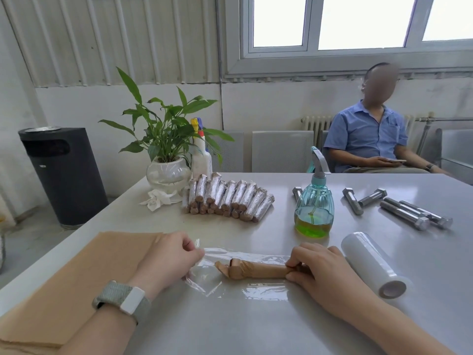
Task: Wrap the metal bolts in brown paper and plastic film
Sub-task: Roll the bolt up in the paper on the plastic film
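Note:
A bolt wrapped in brown paper (pixel 252 269) lies across a sheet of clear plastic film (pixel 230 285) on the grey table (pixel 256 324). My left hand (pixel 170 257) pinches the film's left edge and lifts it slightly. My right hand (pixel 325 271) grips the right end of the paper-wrapped bolt. Brown paper sheets (pixel 84 283) lie under my left forearm. A roll of plastic film (pixel 372 263) lies just right of my right hand. Several bare metal bolts (pixel 407 212) rest at the far right. A pile of finished wrapped bolts (pixel 227 198) sits beyond the film.
A green spray bottle (pixel 313 208) stands between the wrapped pile and the bare bolts. A potted plant (pixel 167 155), a white spray bottle (pixel 201 155) and crumpled tissue (pixel 158 199) are at the table's far left. A person in a blue shirt (pixel 371 139) sits behind the table. A black bin (pixel 62 172) stands left.

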`<state>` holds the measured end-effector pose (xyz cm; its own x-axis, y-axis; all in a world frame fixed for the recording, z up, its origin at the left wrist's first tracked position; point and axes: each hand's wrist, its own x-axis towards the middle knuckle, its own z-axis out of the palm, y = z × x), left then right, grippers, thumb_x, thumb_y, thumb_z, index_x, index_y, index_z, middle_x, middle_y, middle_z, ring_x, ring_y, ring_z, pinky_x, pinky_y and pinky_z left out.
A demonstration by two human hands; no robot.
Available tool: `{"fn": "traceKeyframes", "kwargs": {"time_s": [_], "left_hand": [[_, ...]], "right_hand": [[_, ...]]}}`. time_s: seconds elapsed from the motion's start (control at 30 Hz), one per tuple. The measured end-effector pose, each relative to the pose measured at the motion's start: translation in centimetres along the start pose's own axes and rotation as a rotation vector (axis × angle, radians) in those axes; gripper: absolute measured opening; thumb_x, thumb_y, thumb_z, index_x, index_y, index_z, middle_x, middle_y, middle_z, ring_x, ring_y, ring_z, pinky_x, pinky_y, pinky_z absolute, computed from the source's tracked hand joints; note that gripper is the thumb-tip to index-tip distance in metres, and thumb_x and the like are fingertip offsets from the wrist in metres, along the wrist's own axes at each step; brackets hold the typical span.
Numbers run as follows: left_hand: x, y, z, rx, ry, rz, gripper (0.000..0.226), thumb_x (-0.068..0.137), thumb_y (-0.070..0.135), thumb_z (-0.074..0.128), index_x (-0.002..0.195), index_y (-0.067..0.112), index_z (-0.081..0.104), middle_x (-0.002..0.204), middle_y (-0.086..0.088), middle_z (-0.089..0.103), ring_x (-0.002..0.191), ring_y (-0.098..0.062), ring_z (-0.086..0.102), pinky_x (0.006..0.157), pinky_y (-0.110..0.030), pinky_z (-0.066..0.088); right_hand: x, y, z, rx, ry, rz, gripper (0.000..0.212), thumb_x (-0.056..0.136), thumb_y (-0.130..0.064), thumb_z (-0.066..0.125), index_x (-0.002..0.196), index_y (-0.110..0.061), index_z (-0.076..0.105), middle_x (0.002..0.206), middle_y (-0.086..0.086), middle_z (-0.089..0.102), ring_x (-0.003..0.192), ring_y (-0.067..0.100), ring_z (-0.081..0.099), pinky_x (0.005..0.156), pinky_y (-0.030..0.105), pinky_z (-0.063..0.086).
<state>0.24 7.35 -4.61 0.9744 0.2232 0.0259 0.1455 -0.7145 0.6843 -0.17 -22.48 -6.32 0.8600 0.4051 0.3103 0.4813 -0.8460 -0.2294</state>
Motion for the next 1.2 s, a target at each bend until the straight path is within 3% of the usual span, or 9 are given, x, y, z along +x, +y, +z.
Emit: {"fn": "traceKeyframes", "kwargs": {"time_s": [0.07, 0.17, 0.27, 0.43, 0.6, 0.7, 0.83, 1.03, 1.2], "left_hand": [[-0.1, 0.2, 0.2, -0.132, 0.012, -0.002, 0.019, 0.085, 0.024, 0.070, 0.078, 0.013, 0.056, 0.047, 0.004, 0.060, 0.044, -0.018, 0.065, 0.041, -0.023, 0.042], [0.0, 0.9, 0.4, -0.273, 0.046, -0.009, 0.020, 0.082, 0.021, 0.075, 0.083, 0.011, 0.059, 0.043, 0.004, 0.053, 0.035, -0.016, 0.051, 0.039, -0.020, 0.033], [0.3, 1.3, 0.4, -0.367, 0.012, -0.070, 0.021, 0.081, 0.020, 0.079, 0.089, 0.010, 0.063, 0.045, 0.004, 0.051, 0.034, -0.013, 0.045, 0.039, -0.018, 0.032], [0.5, 1.3, 0.0, -0.330, -0.112, -0.112, 0.025, 0.089, 0.025, 0.071, 0.076, 0.004, 0.067, 0.042, 0.004, 0.042, 0.033, -0.012, 0.042, 0.039, -0.016, 0.028], [0.3, 1.8, 0.3, -0.310, -0.085, -0.090, 0.025, 0.096, 0.030, 0.061, 0.084, 0.008, 0.057, 0.068, -0.004, 0.061, 0.044, -0.016, 0.061, 0.036, -0.020, 0.038], [0.4, 1.9, 0.8, -0.343, -0.038, -0.064, 0.023, 0.094, 0.027, 0.064, 0.085, 0.008, 0.054, 0.049, 0.002, 0.057, 0.036, -0.015, 0.050, 0.036, -0.020, 0.032], [0.6, 2.3, 0.9, -0.394, 0.017, -0.050, 0.021, 0.090, 0.027, 0.070, 0.084, 0.010, 0.058, 0.042, 0.006, 0.051, 0.032, -0.011, 0.039, 0.041, -0.018, 0.030], [0.7, 5.3, 1.4, -0.540, -0.136, -0.010, 0.018, 0.097, 0.021, 0.060, 0.087, 0.009, 0.050, 0.041, 0.005, 0.044, 0.030, -0.010, 0.030, 0.036, -0.011, 0.019], [0.8, 8.3, 3.2, -0.590, -0.253, 0.002, 0.017, 0.098, 0.019, 0.059, 0.087, 0.010, 0.049, 0.041, 0.004, 0.045, 0.029, -0.009, 0.029, 0.035, -0.011, 0.020]], "right_hand": [[0.0, 0.0, 0.0, 0.012, 0.001, 0.007, 0.008, 0.092, -0.042, 0.061, 0.093, -0.035, 0.056, 0.098, -0.021, 0.056, 0.097, -0.002, 0.048, 0.084, 0.023, 0.029], [0.0, 0.0, 0.0, 0.018, 0.005, 0.013, 0.009, 0.091, -0.042, 0.062, 0.094, -0.035, 0.057, 0.097, -0.021, 0.055, 0.095, -0.002, 0.047, 0.082, 0.022, 0.028], [-0.1, 0.1, 0.0, 0.008, 0.004, 0.013, 0.009, 0.091, -0.042, 0.062, 0.094, -0.035, 0.057, 0.098, -0.021, 0.055, 0.097, -0.002, 0.047, 0.079, 0.023, 0.026], [-0.1, 0.4, -0.1, 0.030, 0.007, 0.019, 0.009, 0.090, -0.040, 0.063, 0.095, -0.033, 0.058, 0.098, -0.020, 0.055, 0.098, -0.001, 0.049, 0.081, 0.024, 0.027], [0.0, 0.6, -0.1, 0.026, 0.001, 0.018, 0.010, 0.090, -0.042, 0.063, 0.095, -0.034, 0.059, 0.095, -0.022, 0.054, 0.096, -0.003, 0.047, 0.082, 0.023, 0.028], [-0.1, 0.8, -0.2, 0.041, 0.004, 0.024, 0.010, 0.090, -0.041, 0.064, 0.094, -0.033, 0.059, 0.095, -0.022, 0.055, 0.094, -0.003, 0.047, 0.084, 0.024, 0.030], [-0.1, 0.9, -0.3, 0.042, 0.000, 0.026, 0.011, 0.090, -0.041, 0.064, 0.096, -0.033, 0.060, 0.094, -0.022, 0.053, 0.092, -0.004, 0.045, 0.085, 0.024, 0.030], [0.0, 1.0, -0.4, 0.069, -0.012, 0.023, 0.009, 0.090, -0.039, 0.063, 0.095, -0.034, 0.060, 0.089, -0.023, 0.050, 0.084, -0.004, 0.040, 0.083, 0.023, 0.029], [0.0, 1.1, -0.5, 0.080, -0.016, 0.018, 0.009, 0.090, -0.038, 0.063, 0.097, -0.032, 0.061, 0.089, -0.022, 0.050, 0.082, -0.005, 0.039, 0.083, 0.023, 0.029]]}}
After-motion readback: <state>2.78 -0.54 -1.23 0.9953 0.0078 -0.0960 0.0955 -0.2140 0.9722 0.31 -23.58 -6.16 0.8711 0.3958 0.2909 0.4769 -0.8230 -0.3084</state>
